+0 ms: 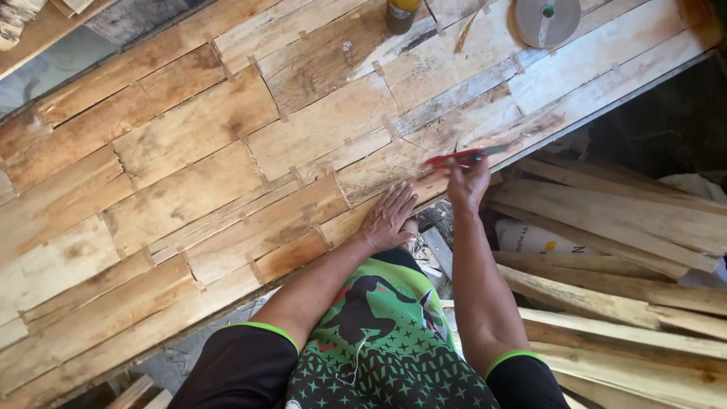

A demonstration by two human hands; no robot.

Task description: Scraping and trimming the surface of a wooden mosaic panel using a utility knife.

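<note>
A large panel of pieced wooden veneer strips (227, 151) covers the workbench in the head view. My left hand (388, 217) lies flat, fingers spread, on the panel's near edge. My right hand (467, 182) grips a red-handled knife (457, 157), blade pointing right, at the panel's edge just beside the left hand.
A roll of tape (547, 20) and a dark bottle with a yellow cap (401, 14) stand at the far side of the panel. Loose wooden planks (621, 220) are stacked to my right below the bench. A white bag (530, 238) lies among them.
</note>
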